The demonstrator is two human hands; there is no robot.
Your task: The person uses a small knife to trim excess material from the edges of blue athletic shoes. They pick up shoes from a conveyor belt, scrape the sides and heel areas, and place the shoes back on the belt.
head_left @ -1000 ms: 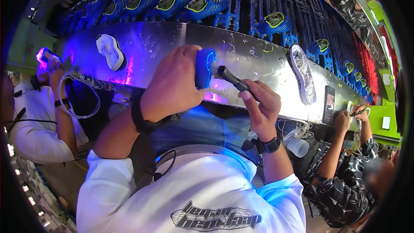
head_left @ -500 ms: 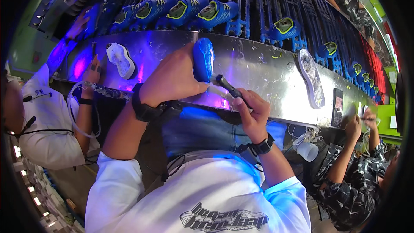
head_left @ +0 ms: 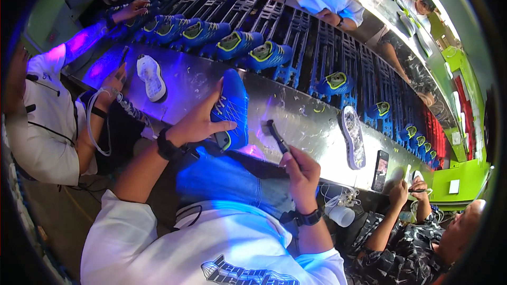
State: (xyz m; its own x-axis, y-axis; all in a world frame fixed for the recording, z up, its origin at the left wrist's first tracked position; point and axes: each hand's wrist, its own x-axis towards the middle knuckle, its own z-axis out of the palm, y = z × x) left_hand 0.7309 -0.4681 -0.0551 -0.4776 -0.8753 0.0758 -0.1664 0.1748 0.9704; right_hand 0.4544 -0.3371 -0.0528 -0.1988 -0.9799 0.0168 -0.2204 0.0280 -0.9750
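Note:
My left hand (head_left: 196, 122) grips a blue shoe (head_left: 236, 106) with pale laces and a yellow-green collar, held above the near edge of the metal bench. Its laced side faces me, with the collar end lowest; my thumb presses across it. To the right, my right hand (head_left: 303, 175) is closed around the dark handle of a small brush (head_left: 277, 136). The brush head points up and away and stands apart from the shoe. My palm hides the lower end of the handle.
A metal bench (head_left: 288, 108) runs along a slatted conveyor (head_left: 259, 18) carrying several blue shoes (head_left: 269, 55). White soles (head_left: 151, 79) (head_left: 353, 137) and a phone (head_left: 380, 170) lie on the bench. A white cup (head_left: 341, 215) hangs near its edge. Co-workers sit at both sides.
The shoe has turned in my left hand, from its underside to its laced side. My right hand with the brush has come away from it. The whole view has shifted.

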